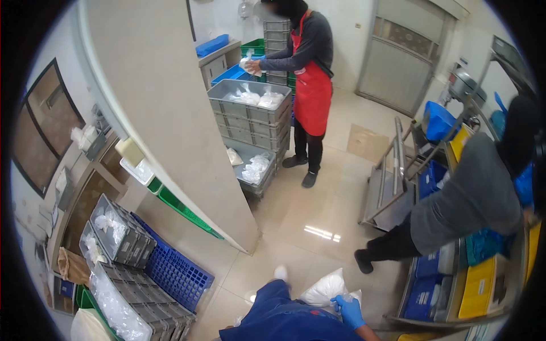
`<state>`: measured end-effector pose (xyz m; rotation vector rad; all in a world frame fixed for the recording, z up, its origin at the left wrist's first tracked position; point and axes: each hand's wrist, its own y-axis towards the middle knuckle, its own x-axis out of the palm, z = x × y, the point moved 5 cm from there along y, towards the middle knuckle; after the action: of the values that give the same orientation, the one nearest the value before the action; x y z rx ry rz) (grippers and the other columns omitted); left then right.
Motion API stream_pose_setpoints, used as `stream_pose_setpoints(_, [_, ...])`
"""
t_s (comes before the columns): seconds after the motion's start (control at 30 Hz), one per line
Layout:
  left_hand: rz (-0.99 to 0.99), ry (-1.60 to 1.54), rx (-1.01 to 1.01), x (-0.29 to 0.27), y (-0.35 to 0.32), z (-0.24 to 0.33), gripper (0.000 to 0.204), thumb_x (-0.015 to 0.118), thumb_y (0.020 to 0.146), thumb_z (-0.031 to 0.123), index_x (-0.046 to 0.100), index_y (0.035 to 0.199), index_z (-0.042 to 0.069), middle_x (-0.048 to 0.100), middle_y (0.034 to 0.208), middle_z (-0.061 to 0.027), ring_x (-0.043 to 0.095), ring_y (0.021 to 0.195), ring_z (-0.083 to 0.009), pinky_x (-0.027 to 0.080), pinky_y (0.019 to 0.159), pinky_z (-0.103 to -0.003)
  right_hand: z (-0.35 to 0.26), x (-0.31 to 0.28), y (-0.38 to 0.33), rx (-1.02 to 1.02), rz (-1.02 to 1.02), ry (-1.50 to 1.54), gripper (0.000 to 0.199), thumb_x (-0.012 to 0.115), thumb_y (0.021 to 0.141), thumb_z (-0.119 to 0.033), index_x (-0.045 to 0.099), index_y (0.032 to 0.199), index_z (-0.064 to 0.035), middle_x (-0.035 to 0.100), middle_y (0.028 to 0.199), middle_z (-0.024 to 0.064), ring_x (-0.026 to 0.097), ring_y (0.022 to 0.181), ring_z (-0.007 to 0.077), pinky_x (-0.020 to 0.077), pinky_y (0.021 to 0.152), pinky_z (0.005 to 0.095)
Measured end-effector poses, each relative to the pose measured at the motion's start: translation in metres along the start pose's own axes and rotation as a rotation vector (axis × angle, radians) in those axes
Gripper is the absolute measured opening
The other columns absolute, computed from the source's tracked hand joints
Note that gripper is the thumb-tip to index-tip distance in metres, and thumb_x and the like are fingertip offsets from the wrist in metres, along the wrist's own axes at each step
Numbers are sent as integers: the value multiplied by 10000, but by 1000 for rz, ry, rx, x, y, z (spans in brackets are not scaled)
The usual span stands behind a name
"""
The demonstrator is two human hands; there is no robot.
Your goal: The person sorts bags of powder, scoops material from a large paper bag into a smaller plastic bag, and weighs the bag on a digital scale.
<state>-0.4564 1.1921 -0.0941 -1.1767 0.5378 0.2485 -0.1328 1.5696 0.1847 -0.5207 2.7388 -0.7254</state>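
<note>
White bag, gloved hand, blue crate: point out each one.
white bag (325,288), head view, on its bulging middle.
right hand (348,311), head view, on the back of the blue glove.
blue crate (176,274), head view, on its perforated side wall.

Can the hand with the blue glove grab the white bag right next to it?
Probably yes. The right hand, in a blue glove, already touches the white plastic bag at its edge, and nothing sits between them. Whether the fingers have closed on it is hard to tell.

White, bulging plastic bag (325,288); held low above the tiled floor.
</note>
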Motion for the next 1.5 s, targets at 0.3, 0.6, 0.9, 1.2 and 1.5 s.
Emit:
stream_pose_setpoints(0.3, [-107, 139, 52, -84, 167, 164, 467, 638, 708, 425, 713, 939, 26, 702, 937, -187, 667, 939, -362, 512, 821, -434, -121, 3, 228, 87, 101, 151, 229, 581, 911, -177, 697, 862, 15, 587, 644, 49, 502, 557, 101, 373, 506, 253])
stream_pose_setpoints(0.6, [293, -267, 89, -279, 287, 447, 335, 655, 688, 185, 695, 966, 4, 692, 978, -212, 670, 930, -357, 518, 816, -429, -283, 62, 404, 27, -177, -29, 220, 576, 918, -168, 699, 890, 12, 596, 673, 32, 505, 578, 94, 381, 521, 259])
stream_pose_setpoints(0.9, [415, -1155, 78, -413, 272, 613, 242, 646, 737, 58, 684, 956, -39, 692, 820, -145, 681, 706, -249, 549, 603, -362, -467, 149, 606, -178, -567, -320, 224, 597, 911, -208, 727, 873, -29, 563, 647, 6, 500, 601, 87, 405, 562, 266])
stream_pose_setpoints(1.2, [671, -1542, 156, -623, 248, 713, 329, 601, 855, 94, 585, 1141, -68, 657, 985, -151, 669, 754, -228, 565, 595, -339, -739, 285, 755, -484, -781, -185, 153, 631, 871, -138, 694, 821, -8, 559, 631, 8, 483, 565, 66, 374, 525, 223])
stream_pose_setpoints(1.5, [951, -1487, 501, -891, 379, 804, 333, 601, 888, 134, 586, 1172, -40, 668, 1022, -119, 681, 808, -219, 572, 665, -342, -938, 496, 862, -866, -883, -521, 225, 617, 880, -206, 721, 836, -12, 648, 744, 42, 515, 616, 84, 410, 569, 241])
